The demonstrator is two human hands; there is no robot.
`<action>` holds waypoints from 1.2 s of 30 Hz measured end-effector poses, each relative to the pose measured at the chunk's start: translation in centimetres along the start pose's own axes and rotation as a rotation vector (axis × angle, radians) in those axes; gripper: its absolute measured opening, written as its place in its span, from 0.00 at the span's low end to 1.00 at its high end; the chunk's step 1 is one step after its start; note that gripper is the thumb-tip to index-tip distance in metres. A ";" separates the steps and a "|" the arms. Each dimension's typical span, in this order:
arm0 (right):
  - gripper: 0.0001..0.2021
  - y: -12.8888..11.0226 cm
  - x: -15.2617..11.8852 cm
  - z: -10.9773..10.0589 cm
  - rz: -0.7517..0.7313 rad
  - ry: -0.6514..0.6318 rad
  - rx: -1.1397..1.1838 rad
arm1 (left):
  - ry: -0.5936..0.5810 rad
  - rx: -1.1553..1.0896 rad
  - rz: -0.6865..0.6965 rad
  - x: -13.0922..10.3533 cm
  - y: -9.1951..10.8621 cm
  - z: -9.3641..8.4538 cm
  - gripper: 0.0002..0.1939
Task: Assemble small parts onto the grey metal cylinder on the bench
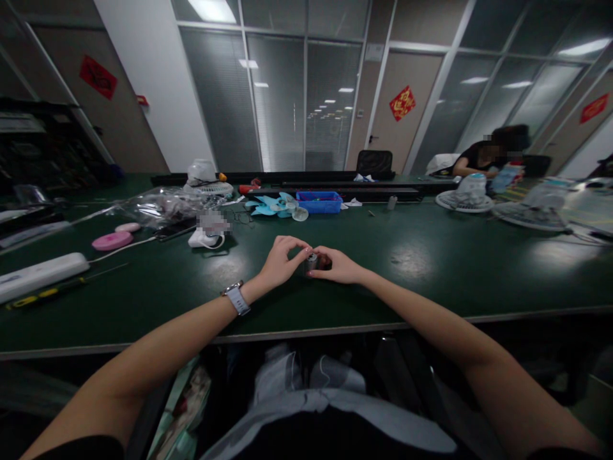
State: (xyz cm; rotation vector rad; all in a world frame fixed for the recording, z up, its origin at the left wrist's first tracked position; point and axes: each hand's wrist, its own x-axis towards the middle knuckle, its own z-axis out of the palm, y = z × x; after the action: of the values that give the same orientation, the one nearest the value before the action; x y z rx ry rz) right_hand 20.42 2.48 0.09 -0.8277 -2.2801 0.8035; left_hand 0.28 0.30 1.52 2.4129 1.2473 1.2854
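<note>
A small dark metal cylinder (pixel 312 263) stands upright on the green table, close in front of me; it looks like a small motor, though the detail is blurred. My right hand (pixel 338 265) grips it from the right, fingers and thumb curled round its side. From the left, my left hand (pixel 286 260) pinches at its top edge with thumb and fingertips. The fingertips of both hands meet near the top and partly hide it. A grey-banded watch (pixel 236 299) is on my left wrist.
Beyond my hands on the table (pixel 268 313) are a blue basket (pixel 319 202), blue gloves (pixel 272 204) and another small cylinder (pixel 392 202). Left lie a power strip (pixel 43 275), screwdriver (pixel 45 294) and pink discs (pixel 112 240). Fan parts (pixel 464 199) and a person (pixel 488 160) are at right.
</note>
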 end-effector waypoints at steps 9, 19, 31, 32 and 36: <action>0.24 -0.2 0.0 0.0 0.003 0.011 -0.008 | -0.128 0.234 -0.236 0.0 -3.4 0.4 0.11; 0.24 0.0 0.0 0.1 0.001 0.005 -0.011 | -0.171 0.367 -0.353 -0.7 -2.9 0.1 0.11; 0.24 -0.2 -0.1 0.0 0.009 0.006 -0.011 | -0.191 0.222 -0.262 -0.3 -2.9 0.2 0.09; 0.24 -0.2 -0.1 0.0 0.009 0.007 -0.013 | -0.170 0.199 -0.246 -0.3 -2.8 0.1 0.08; 0.23 -0.1 -0.1 0.1 0.008 0.011 -0.019 | 0.089 0.075 -0.113 -0.1 -1.5 -0.1 0.05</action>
State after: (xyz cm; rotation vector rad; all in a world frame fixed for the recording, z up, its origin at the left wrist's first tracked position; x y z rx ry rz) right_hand 20.36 2.34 0.13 -0.8487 -2.2801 0.7800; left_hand -0.77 1.20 0.82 2.3190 1.4577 1.3500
